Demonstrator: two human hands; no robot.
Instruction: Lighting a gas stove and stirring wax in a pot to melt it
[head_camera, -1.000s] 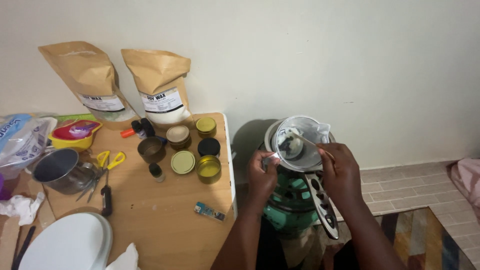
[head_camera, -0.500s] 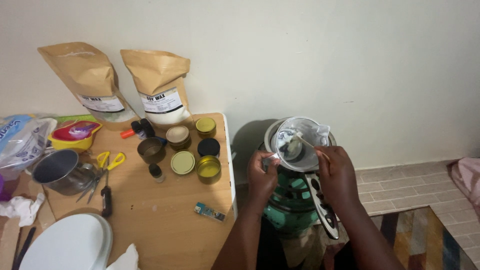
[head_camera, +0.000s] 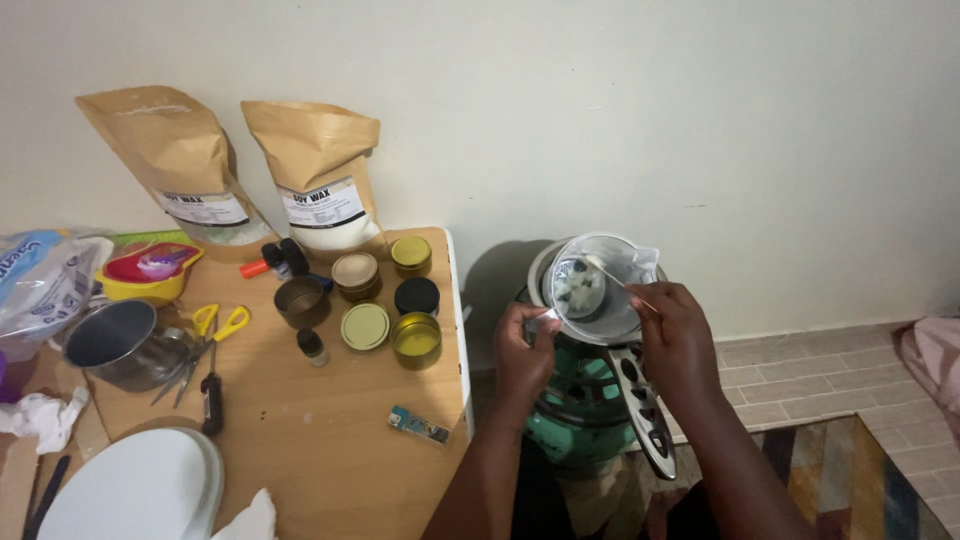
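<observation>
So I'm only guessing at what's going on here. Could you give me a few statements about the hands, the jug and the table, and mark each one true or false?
1. The left hand grips the handle of the clear jug. True.
2. The right hand holds a thin stick that reaches into the jug. True.
3. The jug stands on the wooden table. False: it is held over a metal pot on a green burner, beside the table.
4. Two brown paper bags lean against the wall. True.
5. The yellow-handled scissors lie on the floor. False: they lie on the table.
6. The jug is filled to the brim. False: only some pale lumps sit at its bottom.
</observation>
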